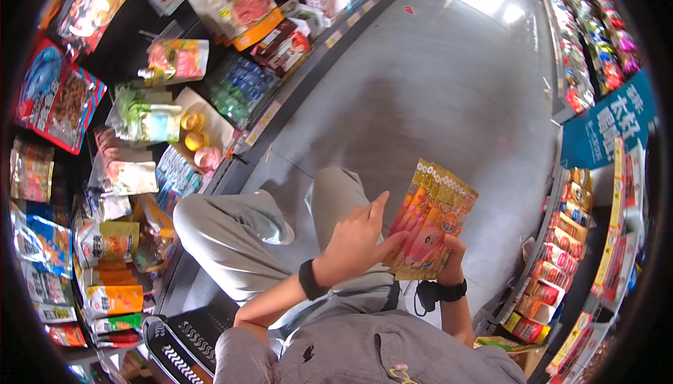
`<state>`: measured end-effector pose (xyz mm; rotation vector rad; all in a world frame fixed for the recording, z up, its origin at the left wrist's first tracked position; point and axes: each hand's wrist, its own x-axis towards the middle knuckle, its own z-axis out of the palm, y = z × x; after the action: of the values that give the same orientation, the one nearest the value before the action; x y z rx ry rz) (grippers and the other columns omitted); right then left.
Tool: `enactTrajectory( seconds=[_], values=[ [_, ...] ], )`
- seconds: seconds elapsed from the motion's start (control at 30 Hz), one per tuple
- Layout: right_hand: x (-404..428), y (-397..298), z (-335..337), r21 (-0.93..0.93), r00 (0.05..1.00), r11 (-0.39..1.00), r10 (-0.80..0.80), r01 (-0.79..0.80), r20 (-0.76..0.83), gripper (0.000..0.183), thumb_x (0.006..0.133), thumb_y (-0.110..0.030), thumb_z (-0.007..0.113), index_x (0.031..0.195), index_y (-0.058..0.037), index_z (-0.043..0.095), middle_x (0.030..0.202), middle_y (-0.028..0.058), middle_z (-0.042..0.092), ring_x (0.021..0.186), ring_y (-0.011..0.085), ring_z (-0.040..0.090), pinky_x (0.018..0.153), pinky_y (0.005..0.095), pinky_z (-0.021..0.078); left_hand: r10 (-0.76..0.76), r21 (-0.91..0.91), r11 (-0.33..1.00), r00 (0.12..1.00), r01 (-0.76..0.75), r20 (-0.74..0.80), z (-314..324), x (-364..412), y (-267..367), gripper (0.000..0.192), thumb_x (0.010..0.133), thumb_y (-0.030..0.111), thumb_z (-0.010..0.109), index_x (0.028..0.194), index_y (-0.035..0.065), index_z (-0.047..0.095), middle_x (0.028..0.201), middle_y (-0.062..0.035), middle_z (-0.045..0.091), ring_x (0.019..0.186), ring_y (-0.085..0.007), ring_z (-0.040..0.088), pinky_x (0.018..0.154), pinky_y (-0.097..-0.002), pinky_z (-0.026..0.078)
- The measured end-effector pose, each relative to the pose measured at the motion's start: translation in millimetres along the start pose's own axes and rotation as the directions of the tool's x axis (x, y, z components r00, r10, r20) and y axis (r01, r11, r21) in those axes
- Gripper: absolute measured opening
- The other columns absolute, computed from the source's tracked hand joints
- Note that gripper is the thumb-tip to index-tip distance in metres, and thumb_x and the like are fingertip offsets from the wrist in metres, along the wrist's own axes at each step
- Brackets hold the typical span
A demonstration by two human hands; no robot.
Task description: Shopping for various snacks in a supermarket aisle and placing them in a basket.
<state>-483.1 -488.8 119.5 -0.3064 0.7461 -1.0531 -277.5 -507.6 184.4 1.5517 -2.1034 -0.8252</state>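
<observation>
Fanned-out snack packets (432,221), several of them, gold at the top with pink and orange printing, are held upright over my lap. My right hand (452,260) grips their lower right side, its thumb over the front. My left hand (347,242) is at their left edge, index finger stretched out and apart from them. Its thumb touches the front of the lower left packets; the other fingertips are partly hidden. Each wrist wears a black band (312,280).
On the left, a shelf (294,89) carries hanging pouches (179,60) and a box with yellow and pink rolls (197,139). To the right stand packaged goods (547,279) and a teal sign (604,115). A black crate (184,342) is at lower left. Grey floor (420,84) stretches ahead.
</observation>
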Motion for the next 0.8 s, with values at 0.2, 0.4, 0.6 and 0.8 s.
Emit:
enactTrajectory(
  seconds=[0.2,0.4,0.6,0.8],
  values=[
    [-20.9,15.8,-16.6,0.072,0.997,0.997,-0.01,0.016,-0.079,0.043,0.076,-0.021,0.05,0.112,0.0022,0.046,0.106,0.0133,0.055,0.096,0.0234,0.055,0.083,0.0347,0.0457,-0.05,-0.616,0.72,0.909,0.32,0.414,70.5,1.3,-21.2,0.055,0.089,0.042,0.042,0.12,-0.0032,0.034,0.108,-0.0119,0.049,0.099,-0.0204,0.048,0.084,-0.0299,0.039],
    [-31.5,6.2,-6.9,0.031,0.994,0.999,0.023,-0.019,-0.11,0.041,0.074,-0.005,0.058,0.113,-0.0003,0.046,0.106,0.0088,0.055,0.098,0.0183,0.052,0.084,0.0315,0.0438,-0.065,-0.601,0.727,0.905,0.331,0.42,63.9,-3.4,-8.8,0.061,0.079,0.037,0.06,0.117,-0.0036,0.034,0.106,-0.011,0.049,0.098,-0.0164,0.048,0.083,-0.0283,0.04],
    [-28.4,11.3,3.2,-0.181,0.993,0.979,-0.103,0.09,-0.064,0.045,0.071,-0.004,0.063,0.112,0.0,0.046,0.105,0.0073,0.056,0.093,0.0156,0.055,0.08,0.0291,0.0447,-0.056,-0.735,0.606,0.938,0.304,0.341,58.4,-13.0,-5.7,0.073,0.068,0.036,0.073,0.116,-0.0038,0.035,0.11,-0.0089,0.049,0.099,-0.0132,0.048,0.084,-0.0271,0.041],
    [-27.9,13.5,2.8,-0.308,0.998,0.95,-0.049,0.059,0.04,0.042,0.07,-0.005,0.065,0.109,0.0006,0.049,0.101,0.0066,0.058,0.092,0.0143,0.055,0.08,0.028,0.0447,-0.086,-0.766,0.526,0.919,0.37,0.384,68.1,-34.1,-19.2,0.064,0.073,0.021,0.071,0.122,-0.0007,0.034,0.113,-0.0067,0.049,0.102,-0.0124,0.047,0.086,-0.0268,0.041]
  ],
)
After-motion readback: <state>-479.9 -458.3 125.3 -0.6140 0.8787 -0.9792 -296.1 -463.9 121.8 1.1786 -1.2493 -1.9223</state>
